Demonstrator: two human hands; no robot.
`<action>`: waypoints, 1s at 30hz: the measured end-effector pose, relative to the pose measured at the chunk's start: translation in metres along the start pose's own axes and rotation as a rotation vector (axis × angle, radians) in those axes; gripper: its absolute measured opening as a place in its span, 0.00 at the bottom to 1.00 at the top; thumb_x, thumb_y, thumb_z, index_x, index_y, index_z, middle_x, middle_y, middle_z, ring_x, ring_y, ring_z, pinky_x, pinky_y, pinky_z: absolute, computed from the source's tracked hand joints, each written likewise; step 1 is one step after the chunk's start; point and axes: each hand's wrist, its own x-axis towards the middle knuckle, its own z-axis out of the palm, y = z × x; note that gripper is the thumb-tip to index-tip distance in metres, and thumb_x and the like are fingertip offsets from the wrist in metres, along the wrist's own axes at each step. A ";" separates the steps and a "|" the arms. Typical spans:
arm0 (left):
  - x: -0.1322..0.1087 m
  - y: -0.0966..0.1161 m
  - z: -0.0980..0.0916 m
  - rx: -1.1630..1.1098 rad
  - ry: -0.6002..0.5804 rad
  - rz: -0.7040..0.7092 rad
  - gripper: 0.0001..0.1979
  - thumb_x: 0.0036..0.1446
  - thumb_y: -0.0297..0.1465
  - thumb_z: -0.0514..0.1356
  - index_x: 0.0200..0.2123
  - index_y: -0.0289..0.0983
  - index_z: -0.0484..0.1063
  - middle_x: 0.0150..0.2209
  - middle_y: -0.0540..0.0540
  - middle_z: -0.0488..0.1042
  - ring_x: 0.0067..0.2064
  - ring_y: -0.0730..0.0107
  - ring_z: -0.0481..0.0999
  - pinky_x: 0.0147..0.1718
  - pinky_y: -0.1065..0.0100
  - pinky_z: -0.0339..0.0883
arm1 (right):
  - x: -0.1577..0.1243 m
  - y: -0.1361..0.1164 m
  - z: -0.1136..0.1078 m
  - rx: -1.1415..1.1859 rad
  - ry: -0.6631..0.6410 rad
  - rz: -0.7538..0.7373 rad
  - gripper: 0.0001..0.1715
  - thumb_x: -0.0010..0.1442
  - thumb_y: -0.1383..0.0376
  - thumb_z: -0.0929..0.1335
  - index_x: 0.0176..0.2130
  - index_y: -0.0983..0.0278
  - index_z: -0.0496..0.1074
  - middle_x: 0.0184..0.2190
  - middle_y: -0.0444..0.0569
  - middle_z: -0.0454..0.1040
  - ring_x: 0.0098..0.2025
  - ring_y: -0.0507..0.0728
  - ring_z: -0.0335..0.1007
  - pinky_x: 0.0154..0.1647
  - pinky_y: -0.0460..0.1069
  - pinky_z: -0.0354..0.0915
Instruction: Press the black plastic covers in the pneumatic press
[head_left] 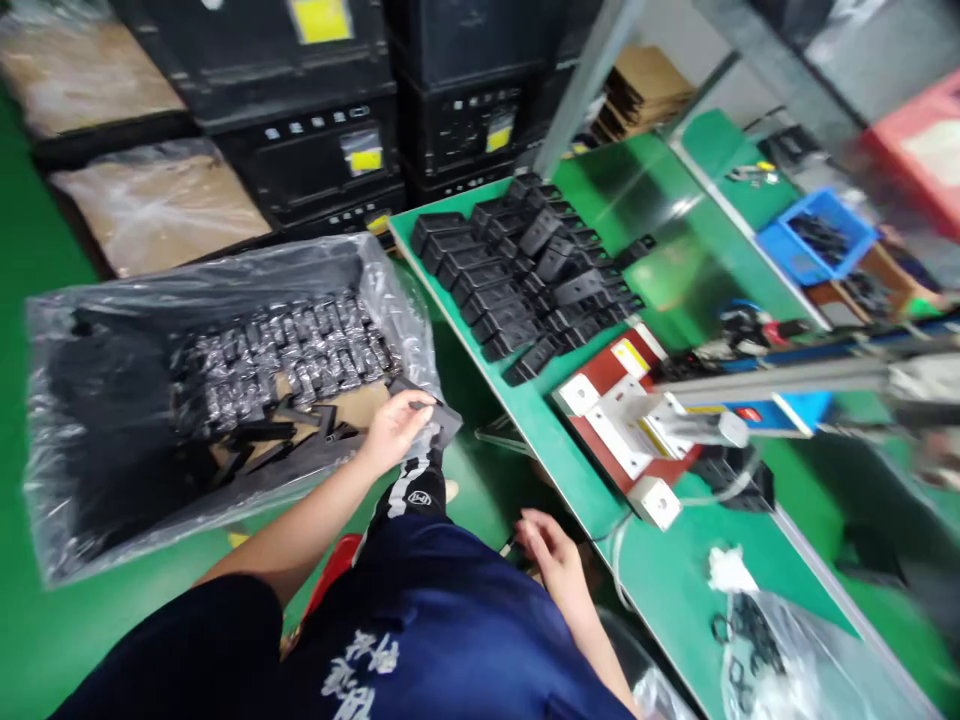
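Observation:
My left hand (396,428) is closed on a flat black part (444,420) at the right edge of a plastic-lined crate (97,300). Inside the crate, rows of wrapped black parts (277,360) lie beside several loose black pieces (262,432) on cardboard. My right hand (551,552) hangs low beside the green table (600,480), its fingers curled; whether it holds something small cannot be made out. Many black housings (487,290) stand in rows on the table, some stacked askew.
A press-like fixture on a red-brown base (600,365) stands on the table. Stacked black bins (300,150) rise behind the crate. A blue tray (817,235) sits at the upper right, and a clear bag of black rings (780,650) at the lower right.

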 end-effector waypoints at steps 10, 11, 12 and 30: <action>-0.054 0.103 0.127 0.038 -0.633 0.507 0.22 0.59 0.34 0.60 0.57 0.52 0.67 0.44 0.47 0.78 0.40 0.63 0.81 0.41 0.60 0.78 | -0.025 -0.034 -0.046 0.272 0.291 -0.229 0.30 0.49 0.50 0.75 0.47 0.58 0.65 0.38 0.47 0.73 0.38 0.59 0.71 0.40 0.53 0.70; -0.052 0.104 0.131 0.042 -0.607 0.489 0.25 0.58 0.35 0.61 0.59 0.52 0.64 0.44 0.46 0.77 0.39 0.63 0.80 0.41 0.59 0.78 | -0.032 -0.031 -0.056 0.263 0.340 -0.247 0.30 0.48 0.51 0.75 0.47 0.57 0.65 0.39 0.47 0.73 0.40 0.59 0.71 0.42 0.54 0.70; -0.048 0.107 0.136 0.048 -0.577 0.479 0.27 0.57 0.35 0.62 0.60 0.52 0.62 0.45 0.44 0.76 0.40 0.63 0.80 0.40 0.58 0.79 | -0.036 -0.028 -0.066 0.254 0.385 -0.266 0.31 0.48 0.52 0.76 0.47 0.57 0.64 0.40 0.48 0.72 0.41 0.60 0.71 0.44 0.54 0.69; 0.073 0.189 0.299 0.066 -0.648 0.672 0.14 0.59 0.38 0.58 0.47 0.40 0.71 0.44 0.41 0.68 0.42 0.62 0.73 0.38 0.62 0.73 | 0.067 -0.072 -0.231 0.189 0.518 -0.506 0.39 0.44 0.56 0.78 0.52 0.59 0.65 0.49 0.48 0.71 0.49 0.58 0.69 0.52 0.53 0.67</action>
